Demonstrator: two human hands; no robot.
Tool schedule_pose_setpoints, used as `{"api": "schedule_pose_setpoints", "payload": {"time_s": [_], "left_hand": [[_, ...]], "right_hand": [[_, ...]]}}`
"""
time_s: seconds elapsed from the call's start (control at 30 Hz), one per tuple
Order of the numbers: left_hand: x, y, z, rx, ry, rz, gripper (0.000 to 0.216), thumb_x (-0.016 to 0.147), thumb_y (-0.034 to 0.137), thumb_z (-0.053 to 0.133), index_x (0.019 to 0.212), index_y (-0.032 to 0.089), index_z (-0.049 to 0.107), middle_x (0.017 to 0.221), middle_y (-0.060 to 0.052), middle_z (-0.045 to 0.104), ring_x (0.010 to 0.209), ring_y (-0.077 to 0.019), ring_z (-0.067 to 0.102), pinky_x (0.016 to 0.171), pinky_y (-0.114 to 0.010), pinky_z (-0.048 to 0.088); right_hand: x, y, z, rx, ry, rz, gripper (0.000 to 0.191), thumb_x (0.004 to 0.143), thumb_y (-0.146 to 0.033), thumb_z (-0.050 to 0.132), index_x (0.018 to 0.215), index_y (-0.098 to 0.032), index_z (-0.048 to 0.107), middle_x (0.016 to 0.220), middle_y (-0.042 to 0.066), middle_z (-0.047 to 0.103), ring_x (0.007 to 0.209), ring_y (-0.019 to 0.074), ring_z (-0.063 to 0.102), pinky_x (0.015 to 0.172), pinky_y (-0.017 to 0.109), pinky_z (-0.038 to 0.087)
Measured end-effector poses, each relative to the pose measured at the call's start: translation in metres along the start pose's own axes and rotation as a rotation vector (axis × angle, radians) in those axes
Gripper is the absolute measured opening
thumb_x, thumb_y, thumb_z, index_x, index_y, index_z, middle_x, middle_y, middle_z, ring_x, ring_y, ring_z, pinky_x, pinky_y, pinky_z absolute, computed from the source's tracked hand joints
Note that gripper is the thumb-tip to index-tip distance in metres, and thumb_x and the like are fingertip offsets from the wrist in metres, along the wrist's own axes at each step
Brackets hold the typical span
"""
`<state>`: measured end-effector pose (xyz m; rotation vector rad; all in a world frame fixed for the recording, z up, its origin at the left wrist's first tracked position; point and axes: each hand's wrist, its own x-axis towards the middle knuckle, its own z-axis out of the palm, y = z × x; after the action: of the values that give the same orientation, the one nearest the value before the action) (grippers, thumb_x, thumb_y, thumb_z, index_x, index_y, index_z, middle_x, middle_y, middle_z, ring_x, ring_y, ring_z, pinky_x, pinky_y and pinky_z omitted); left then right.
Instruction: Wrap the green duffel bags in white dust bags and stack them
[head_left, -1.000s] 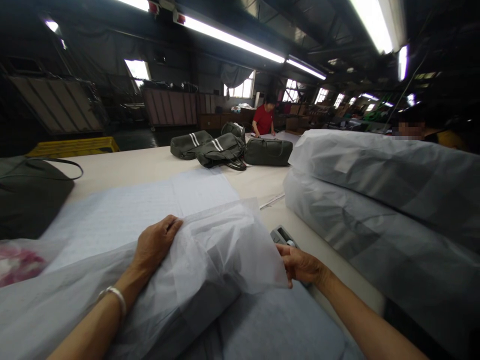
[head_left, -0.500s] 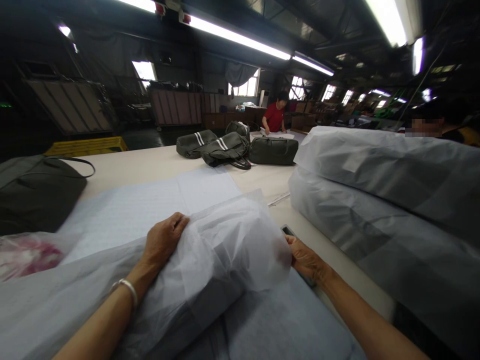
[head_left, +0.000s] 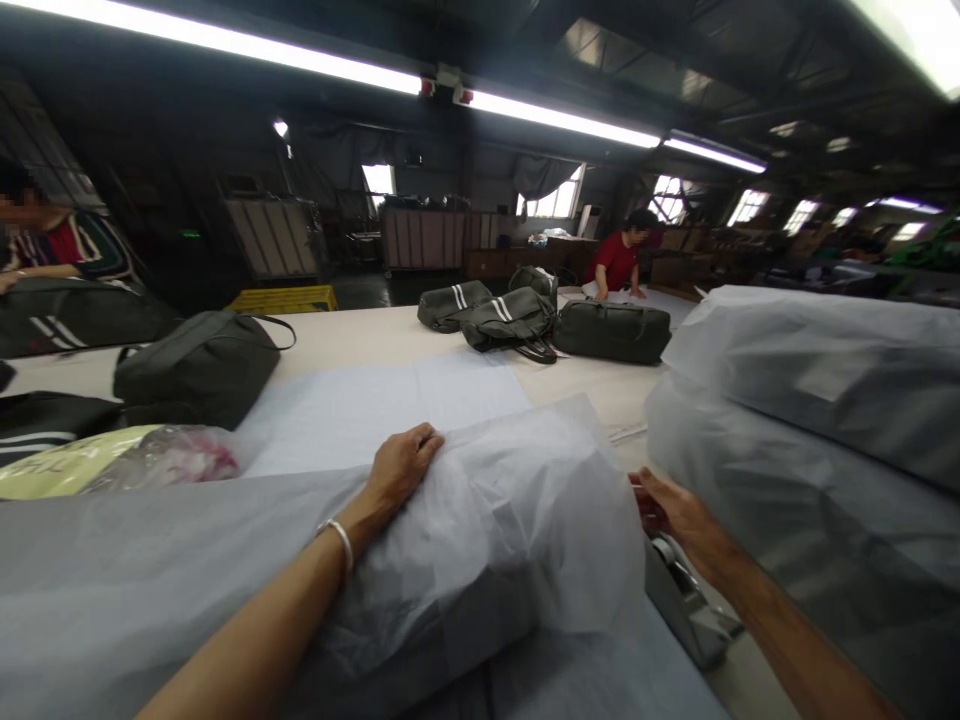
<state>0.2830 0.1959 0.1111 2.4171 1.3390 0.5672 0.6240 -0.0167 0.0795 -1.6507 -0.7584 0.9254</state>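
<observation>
A long bundle wrapped in thin white tissue paper (head_left: 480, 540) lies across the table in front of me. My left hand (head_left: 397, 470) rests flat on top of it, fingers stretched out and pressing the paper down. My right hand (head_left: 671, 512) is at the bundle's right end, its fingers curled against the paper's edge. A grey tape dispenser (head_left: 686, 600) sits on the table just under my right wrist.
Two large wrapped bundles (head_left: 810, 420) are stacked at the right. Dark green bags (head_left: 199, 365) (head_left: 611, 330) lie on the long table (head_left: 360, 335). A person in red (head_left: 619, 262) works at the far end; another person (head_left: 52, 245) is at the left.
The view has swung left, so a person at the left and more bags show. My right hand has shifted along the bundle's end, and the tape dispenser under it is more exposed.
</observation>
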Motion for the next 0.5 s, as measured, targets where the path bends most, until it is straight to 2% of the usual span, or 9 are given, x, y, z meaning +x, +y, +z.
{"api": "schedule_pose_setpoints", "payload": {"time_s": [0.1,0.17,0.23,0.3,0.43,0.5], "left_hand": [[0.007,0.001,-0.005,0.012,-0.036,-0.005,0.025,0.092,0.038,0.045,0.076,0.023,0.058,0.075,-0.001,0.067,0.071,-0.0182,0.060,0.063,-0.027,0.034],[0.010,0.001,-0.008,0.019,-0.071,-0.002,0.024,0.091,0.037,0.046,0.074,0.023,0.058,0.073,-0.001,0.066,0.070,-0.0183,0.060,0.063,-0.027,0.033],[0.014,0.002,-0.010,0.027,-0.104,0.006,0.024,0.090,0.036,0.046,0.073,0.023,0.057,0.072,-0.001,0.065,0.069,-0.0184,0.059,0.062,-0.028,0.033],[0.017,0.002,-0.011,0.039,-0.128,0.013,0.024,0.089,0.036,0.046,0.073,0.023,0.057,0.072,-0.002,0.065,0.070,-0.0191,0.059,0.062,-0.028,0.032],[0.021,0.003,-0.009,0.052,-0.164,0.018,0.023,0.087,0.037,0.046,0.073,0.024,0.057,0.073,-0.002,0.065,0.072,-0.0205,0.059,0.062,-0.029,0.032],[0.020,0.003,-0.006,0.044,-0.178,0.022,0.023,0.088,0.038,0.046,0.073,0.024,0.058,0.073,-0.002,0.065,0.072,-0.0203,0.059,0.062,-0.028,0.033]], "right_hand": [[-0.015,-0.022,0.011,0.034,-0.244,-0.023,0.061,0.077,-0.072,0.059,0.099,-0.016,0.070,0.086,0.010,0.072,0.079,0.0240,0.066,0.075,0.036,0.053],[-0.022,-0.027,0.021,0.026,-0.292,-0.024,0.057,0.075,-0.068,0.066,0.096,-0.015,0.070,0.085,0.009,0.072,0.078,0.0240,0.066,0.074,0.036,0.053],[-0.023,-0.025,0.027,0.012,-0.199,-0.040,0.052,0.072,-0.065,0.070,0.089,-0.016,0.069,0.080,0.006,0.070,0.074,0.0215,0.064,0.070,0.032,0.052],[-0.018,-0.017,0.029,-0.051,-0.027,-0.108,0.049,0.074,-0.067,0.066,0.080,-0.018,0.067,0.072,0.002,0.066,0.066,0.0179,0.058,0.061,0.027,0.047],[-0.001,-0.003,0.033,-0.360,0.341,-0.364,0.051,0.078,-0.069,0.055,0.061,-0.020,0.054,0.055,-0.004,0.044,0.056,0.0125,0.039,0.053,0.025,0.035],[0.008,0.002,0.037,-0.463,0.427,-0.441,0.052,0.078,-0.069,0.052,0.057,-0.021,0.047,0.053,-0.006,0.035,0.055,0.0116,0.033,0.054,0.026,0.032]]}}
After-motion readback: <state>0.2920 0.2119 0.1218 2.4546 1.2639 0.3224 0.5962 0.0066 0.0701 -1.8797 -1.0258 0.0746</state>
